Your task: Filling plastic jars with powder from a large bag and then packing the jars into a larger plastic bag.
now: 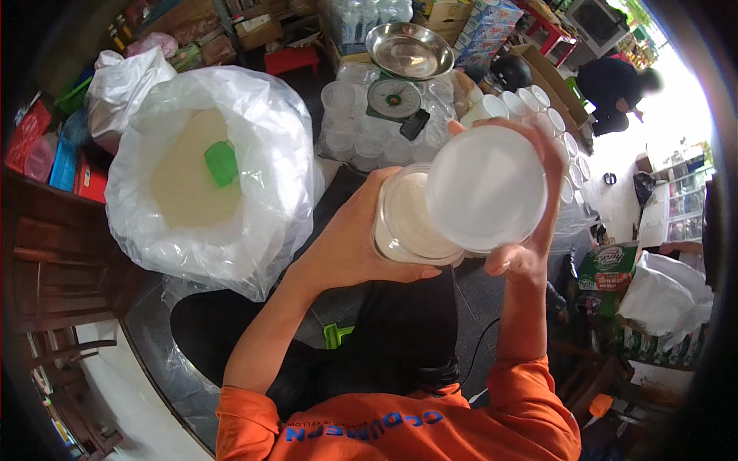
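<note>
In my left hand is a clear plastic jar of pale, fine grains, with the fingers and thumb wrapped round its side. My right hand grips a white round lid by its rim, fingers on the far side and thumb on the near side. Seen from above, the lid overlaps the jar's right part and hides it; whether they touch I cannot tell. To the left stands a big plastic-lined sack of similar pale grains, where a green scoop lies on top.
Ahead, a dial scale with a steel pan stands among packed clear tubs. A black object lies by the dial. White-lidded jars line the right. A green plastic piece lies near my legs. Another person crouches far right.
</note>
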Demonstrator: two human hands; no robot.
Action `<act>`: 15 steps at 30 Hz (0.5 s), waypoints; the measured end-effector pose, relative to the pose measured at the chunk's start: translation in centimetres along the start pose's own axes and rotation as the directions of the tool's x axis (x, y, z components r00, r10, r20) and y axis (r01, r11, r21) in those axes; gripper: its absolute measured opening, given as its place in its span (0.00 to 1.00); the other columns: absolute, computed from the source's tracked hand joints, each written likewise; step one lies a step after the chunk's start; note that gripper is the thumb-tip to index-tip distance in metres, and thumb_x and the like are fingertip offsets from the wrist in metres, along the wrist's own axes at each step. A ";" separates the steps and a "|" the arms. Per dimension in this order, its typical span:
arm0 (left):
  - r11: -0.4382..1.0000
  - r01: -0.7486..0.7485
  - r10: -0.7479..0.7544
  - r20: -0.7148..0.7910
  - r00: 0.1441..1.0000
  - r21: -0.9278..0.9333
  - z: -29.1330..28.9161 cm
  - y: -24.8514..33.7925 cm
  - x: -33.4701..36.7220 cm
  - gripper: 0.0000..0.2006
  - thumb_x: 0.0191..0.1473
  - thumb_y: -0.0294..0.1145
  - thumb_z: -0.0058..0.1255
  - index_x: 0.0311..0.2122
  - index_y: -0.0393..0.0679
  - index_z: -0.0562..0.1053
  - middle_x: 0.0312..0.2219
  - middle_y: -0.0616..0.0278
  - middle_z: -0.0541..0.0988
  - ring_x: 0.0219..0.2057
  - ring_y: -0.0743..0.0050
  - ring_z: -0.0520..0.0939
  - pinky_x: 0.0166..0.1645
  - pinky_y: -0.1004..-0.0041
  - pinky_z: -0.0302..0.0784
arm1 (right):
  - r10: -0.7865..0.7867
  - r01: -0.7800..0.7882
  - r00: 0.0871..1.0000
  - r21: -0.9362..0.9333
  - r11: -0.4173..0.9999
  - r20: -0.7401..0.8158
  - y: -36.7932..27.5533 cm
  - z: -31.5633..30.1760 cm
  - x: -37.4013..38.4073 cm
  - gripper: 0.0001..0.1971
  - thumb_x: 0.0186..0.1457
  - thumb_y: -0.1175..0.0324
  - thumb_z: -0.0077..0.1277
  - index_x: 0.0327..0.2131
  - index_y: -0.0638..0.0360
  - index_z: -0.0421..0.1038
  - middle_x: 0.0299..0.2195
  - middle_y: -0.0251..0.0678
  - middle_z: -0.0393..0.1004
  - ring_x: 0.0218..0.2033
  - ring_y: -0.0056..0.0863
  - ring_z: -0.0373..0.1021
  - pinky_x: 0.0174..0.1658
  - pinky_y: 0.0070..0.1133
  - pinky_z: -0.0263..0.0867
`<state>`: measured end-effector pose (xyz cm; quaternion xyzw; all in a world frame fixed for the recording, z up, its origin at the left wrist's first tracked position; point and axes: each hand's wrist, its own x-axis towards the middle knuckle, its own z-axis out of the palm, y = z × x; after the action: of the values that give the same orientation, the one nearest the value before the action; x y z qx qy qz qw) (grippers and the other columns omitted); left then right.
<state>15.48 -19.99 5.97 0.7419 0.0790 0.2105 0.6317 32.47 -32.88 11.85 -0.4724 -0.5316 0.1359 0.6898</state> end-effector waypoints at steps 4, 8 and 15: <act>0.999 -0.039 0.039 -0.014 0.999 0.010 -0.2 -0.4 -0.2 0.54 0.33 0.46 0.81 0.63 0.38 0.61 0.55 0.48 0.72 0.59 0.54 0.75 0.64 0.63 0.67 | 0.009 0.016 0.989 -0.170 0.985 0.144 0.8 -0.2 -0.9 0.52 0.24 0.46 0.83 0.51 0.63 0.67 0.59 0.53 0.69 0.62 0.46 0.68 0.63 0.40 0.64; 0.997 -0.059 0.059 0.004 0.998 0.044 -0.5 -0.5 -0.3 0.53 0.34 0.48 0.80 0.62 0.37 0.61 0.55 0.45 0.72 0.58 0.49 0.75 0.63 0.60 0.68 | 0.101 -0.046 0.974 -0.258 0.965 0.205 0.6 -0.1 -1.5 0.48 0.32 0.47 0.80 0.53 0.64 0.67 0.57 0.55 0.71 0.62 0.46 0.69 0.64 0.39 0.63; 0.992 -0.109 0.109 0.001 0.994 0.063 -0.6 0.0 -0.3 0.51 0.35 0.48 0.79 0.62 0.37 0.61 0.54 0.43 0.73 0.56 0.45 0.76 0.62 0.59 0.70 | 0.201 0.097 0.879 -0.577 0.811 0.432 -1.6 -1.6 0.1 0.41 0.32 0.50 0.72 0.56 0.50 0.80 0.56 0.49 0.73 0.54 0.50 0.72 0.60 0.40 0.64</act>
<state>15.03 -19.57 5.96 0.7644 0.0456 0.2430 0.5955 33.35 -34.43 13.19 -0.6275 -0.6855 0.0971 0.3563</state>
